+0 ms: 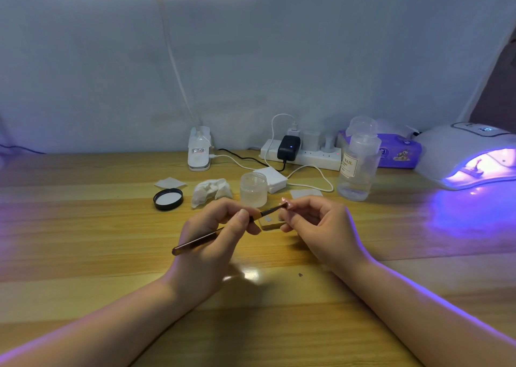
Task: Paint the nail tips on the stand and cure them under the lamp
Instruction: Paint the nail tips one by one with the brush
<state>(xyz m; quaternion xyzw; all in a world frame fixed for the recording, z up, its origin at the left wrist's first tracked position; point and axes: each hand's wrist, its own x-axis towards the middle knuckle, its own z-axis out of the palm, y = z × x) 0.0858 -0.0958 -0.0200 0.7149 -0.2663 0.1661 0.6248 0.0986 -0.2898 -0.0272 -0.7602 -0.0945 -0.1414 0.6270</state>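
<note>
My left hand (pixel 215 235) grips a thin brown brush (pixel 195 244), its bristle end pointing right onto a small nail tip (pixel 285 201). My right hand (pixel 315 224) pinches that nail tip by its holder between thumb and fingers. Below the brush, a small wooden stand (pixel 269 223) rests on the table between my hands. The curing lamp (pixel 463 154) at the far right glows purple, and a nail tip on a holder (pixel 474 170) lies inside it.
Behind my hands stand an open frosted jar (pixel 253 189), its black lid (pixel 168 198), a crumpled wipe (pixel 210 191), cotton pads (pixel 275 179), a clear pump bottle (pixel 358 160), a power strip (pixel 301 154), a purple tissue pack (pixel 399 150) and a desk lamp base (pixel 198 153).
</note>
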